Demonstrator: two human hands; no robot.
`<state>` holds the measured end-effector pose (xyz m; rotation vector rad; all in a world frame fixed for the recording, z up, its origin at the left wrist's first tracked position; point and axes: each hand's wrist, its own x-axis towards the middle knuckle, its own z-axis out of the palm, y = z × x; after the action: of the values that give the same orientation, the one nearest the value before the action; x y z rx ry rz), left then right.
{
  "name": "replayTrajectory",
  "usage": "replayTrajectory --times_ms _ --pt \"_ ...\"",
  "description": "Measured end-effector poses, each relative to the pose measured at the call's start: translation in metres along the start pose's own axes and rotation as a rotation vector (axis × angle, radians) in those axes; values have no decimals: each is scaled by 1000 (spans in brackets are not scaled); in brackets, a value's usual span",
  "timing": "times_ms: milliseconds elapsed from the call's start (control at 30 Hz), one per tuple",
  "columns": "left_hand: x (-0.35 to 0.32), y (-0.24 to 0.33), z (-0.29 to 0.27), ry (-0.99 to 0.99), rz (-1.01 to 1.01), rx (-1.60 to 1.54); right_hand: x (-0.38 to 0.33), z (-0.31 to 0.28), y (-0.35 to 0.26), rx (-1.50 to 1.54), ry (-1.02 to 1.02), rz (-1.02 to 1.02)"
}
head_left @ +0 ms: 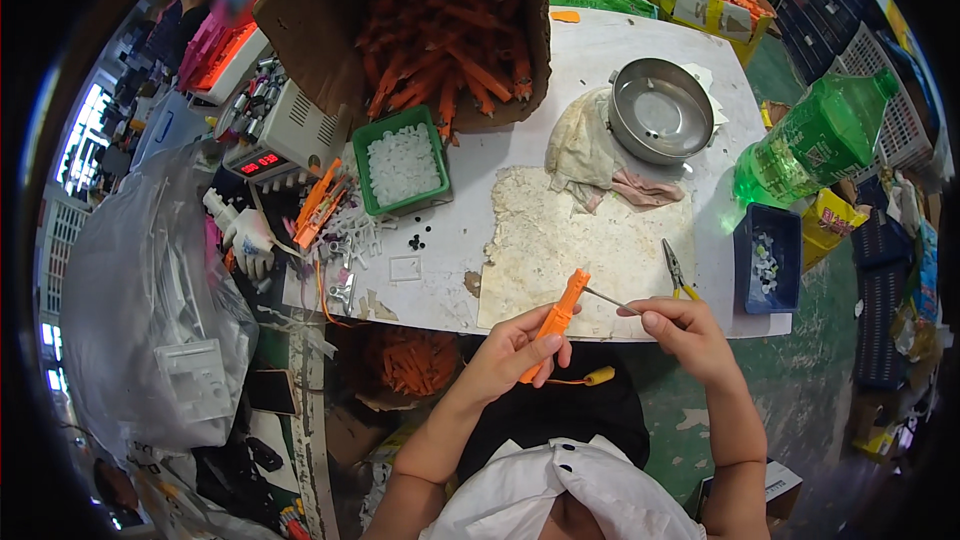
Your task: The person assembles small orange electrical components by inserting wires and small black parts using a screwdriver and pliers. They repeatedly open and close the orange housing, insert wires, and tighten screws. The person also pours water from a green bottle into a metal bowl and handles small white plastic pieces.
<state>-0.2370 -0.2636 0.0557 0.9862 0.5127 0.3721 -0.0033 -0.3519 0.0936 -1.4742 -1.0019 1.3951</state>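
Observation:
My left hand (522, 348) is closed around a long, narrow orange plastic part (560, 315), which tilts up to the right over the table's near edge. A small pale tip shows at its upper end. My right hand (690, 333) pinches a thin metal rod-like tool (606, 298), whose far end meets the side of the orange part near the top. Whether it goes into the part I cannot tell. Below the left hand, a yellow plug-like piece (600, 376) hangs on an orange wire. Pliers with yellow handles (675, 265) lie just beyond my right hand.
A carton (310, 40) of orange parts stands at the back beside a green tray (372, 202) of white pieces. A metal bowl (622, 138) sits on a cloth (580, 145). At right are a green bottle (810, 140) and a blue bin (742, 275); another orange assembly (320, 205) lies left.

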Motion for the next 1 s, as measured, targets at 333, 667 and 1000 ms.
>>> replayTrajectory --times_ms 333,667,1000 --pt "6 -3 5 69 -19 91 -10 14 17 -1072 368 -786" --pt "15 -4 12 73 78 32 -21 14 24 -209 147 -226" --pt "9 1 12 40 42 113 -23 3 16 136 -81 140"
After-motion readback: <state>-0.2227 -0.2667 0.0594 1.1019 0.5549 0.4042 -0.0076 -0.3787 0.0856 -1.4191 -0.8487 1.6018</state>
